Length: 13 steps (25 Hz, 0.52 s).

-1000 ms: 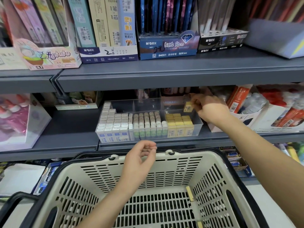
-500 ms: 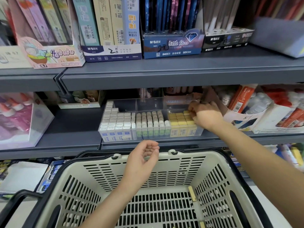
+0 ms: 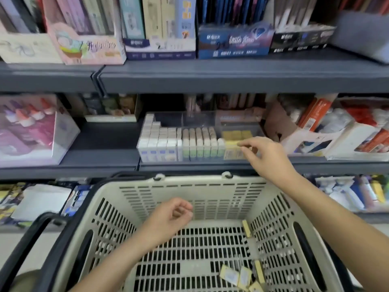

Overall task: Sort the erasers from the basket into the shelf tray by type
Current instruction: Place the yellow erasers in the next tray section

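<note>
- Yellow and flat, the loose erasers [image 3: 237, 275] lie nearest you in a small heap at the near right corner of the basket floor. Blur keeps you from counting them.
- One slim eraser [image 3: 246, 228] lies further up, along the foot of the right wall.
- Your left hand [image 3: 168, 218] hovers over the floor of the cream plastic basket [image 3: 189, 182]. Its fingers are loosely curled and nothing shows in them.
- Your right hand [image 3: 267, 157] reaches past the far rim to the right compartment of the tray. Thumb and forefinger meet at the front yellow row, but blur hides the tips, so you cannot tell whether they pinch an eraser or have let go.
- Your clear shelf tray [image 3: 145, 152] sits on the grey shelf [image 3: 105, 157], with three kinds standing upright in packed rows.
  - The white blue-sleeved erasers [image 3: 157, 142] are on the left.
  - The round-topped green-sleeved erasers [image 3: 197, 142] are in the middle.
  - The yellow rows [image 3: 236, 134] are on the right.
- Judging by this, you are most of the way through. The only erasers visible in the basket look like the yellow kind, and the yellow compartment shows room behind its rows.
</note>
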Each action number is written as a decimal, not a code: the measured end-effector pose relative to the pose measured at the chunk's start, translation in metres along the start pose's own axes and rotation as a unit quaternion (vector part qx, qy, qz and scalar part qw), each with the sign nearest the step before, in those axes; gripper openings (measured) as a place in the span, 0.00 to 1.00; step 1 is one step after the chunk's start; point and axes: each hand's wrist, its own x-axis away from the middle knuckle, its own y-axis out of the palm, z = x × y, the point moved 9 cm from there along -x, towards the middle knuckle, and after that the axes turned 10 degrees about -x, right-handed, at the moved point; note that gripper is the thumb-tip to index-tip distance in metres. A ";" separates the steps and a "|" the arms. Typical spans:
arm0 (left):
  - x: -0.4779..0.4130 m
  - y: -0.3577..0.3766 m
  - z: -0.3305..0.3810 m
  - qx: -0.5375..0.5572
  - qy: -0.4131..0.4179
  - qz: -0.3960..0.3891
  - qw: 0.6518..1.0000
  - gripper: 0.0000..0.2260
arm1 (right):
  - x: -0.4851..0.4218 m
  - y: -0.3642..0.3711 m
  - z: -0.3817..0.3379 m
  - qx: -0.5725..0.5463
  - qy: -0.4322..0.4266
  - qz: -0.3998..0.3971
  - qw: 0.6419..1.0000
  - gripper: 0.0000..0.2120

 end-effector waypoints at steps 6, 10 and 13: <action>0.024 0.038 -0.058 -0.119 -0.064 -0.147 0.980 0.12 | 0.129 0.142 -0.055 -0.038 -0.037 -0.335 0.941 0.11; 0.028 0.050 -0.108 0.037 -0.202 -0.114 0.972 0.05 | 0.204 0.241 -0.077 -0.037 -0.035 -0.517 0.854 0.15; 0.050 0.075 -0.152 -0.066 -0.260 -0.217 0.939 0.07 | 0.243 0.289 -0.088 -0.005 -0.058 -0.589 0.806 0.21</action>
